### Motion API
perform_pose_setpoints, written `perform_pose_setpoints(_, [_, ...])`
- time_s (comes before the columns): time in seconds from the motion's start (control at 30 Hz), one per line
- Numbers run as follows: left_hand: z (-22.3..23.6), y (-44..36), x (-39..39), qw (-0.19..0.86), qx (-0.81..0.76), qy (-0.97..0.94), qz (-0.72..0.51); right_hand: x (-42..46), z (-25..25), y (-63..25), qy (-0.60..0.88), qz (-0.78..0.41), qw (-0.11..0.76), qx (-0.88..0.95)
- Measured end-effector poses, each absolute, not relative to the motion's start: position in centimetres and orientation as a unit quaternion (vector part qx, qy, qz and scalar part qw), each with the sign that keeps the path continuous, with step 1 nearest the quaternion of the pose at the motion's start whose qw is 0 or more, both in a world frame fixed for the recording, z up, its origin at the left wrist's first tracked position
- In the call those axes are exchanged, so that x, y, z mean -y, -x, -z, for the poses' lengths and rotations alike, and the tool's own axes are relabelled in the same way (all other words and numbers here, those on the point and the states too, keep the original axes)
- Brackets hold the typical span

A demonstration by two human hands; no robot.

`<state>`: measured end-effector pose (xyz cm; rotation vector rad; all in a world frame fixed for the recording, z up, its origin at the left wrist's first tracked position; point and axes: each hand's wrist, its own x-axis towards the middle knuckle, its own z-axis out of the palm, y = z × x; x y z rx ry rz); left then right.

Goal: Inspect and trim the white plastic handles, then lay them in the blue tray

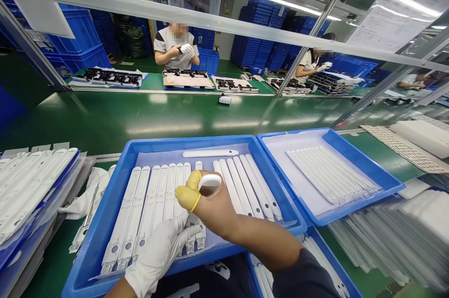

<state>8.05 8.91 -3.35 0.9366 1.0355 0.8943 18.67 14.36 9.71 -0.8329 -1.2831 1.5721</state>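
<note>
The head-worn camera looked forward and down, close above a blue plastic tray (196, 141). It faced across a glossy green workbench (140, 120).

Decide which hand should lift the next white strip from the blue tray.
Probably left: the gloved left hand looks empty, over the strips; the right hand pinches a white oval piece in yellow finger cots.

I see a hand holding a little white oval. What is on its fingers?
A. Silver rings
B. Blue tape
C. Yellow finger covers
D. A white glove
C. The right hand wears yellow finger covers while pinching the little white oval.
</note>
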Motion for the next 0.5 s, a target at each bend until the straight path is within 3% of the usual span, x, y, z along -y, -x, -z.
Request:
perform_pose_setpoints(0.33, [2.9,-7.3,-9.3,0.666,-0.474,-0.446,-0.365,-14.5,-9.2,-18.5,0.315,-0.656,0.438,0.528])
perform_pose_setpoints(0.5, [1.4,-6.1,-8.0,0.681,-0.431,-0.501,-0.314,-15.5,-7.4,-18.2,0.230,-0.746,0.407,0.474])
